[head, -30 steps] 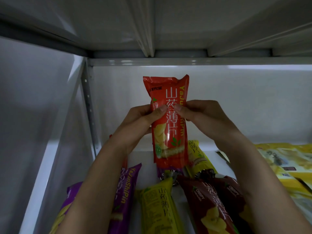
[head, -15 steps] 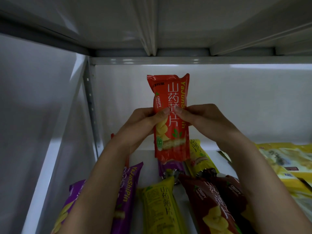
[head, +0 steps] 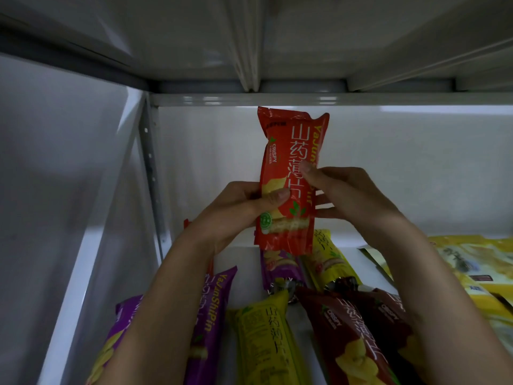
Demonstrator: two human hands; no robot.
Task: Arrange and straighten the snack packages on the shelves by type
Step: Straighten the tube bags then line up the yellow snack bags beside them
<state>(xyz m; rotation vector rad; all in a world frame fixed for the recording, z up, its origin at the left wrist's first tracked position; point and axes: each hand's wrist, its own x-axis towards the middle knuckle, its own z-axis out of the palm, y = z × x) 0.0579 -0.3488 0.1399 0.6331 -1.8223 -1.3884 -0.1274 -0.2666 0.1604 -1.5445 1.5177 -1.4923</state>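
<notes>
Red snack package [head: 288, 173] held upright, gripped by left hand [head: 236, 209] and right hand [head: 347, 193] above shelf [head: 249, 273].

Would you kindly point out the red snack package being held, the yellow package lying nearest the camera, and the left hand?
red snack package [head: 291, 151], head view, upper printed front.
yellow package [head: 263, 337], head view, middle of its face.
left hand [head: 238, 209], head view, back of the hand.
</notes>
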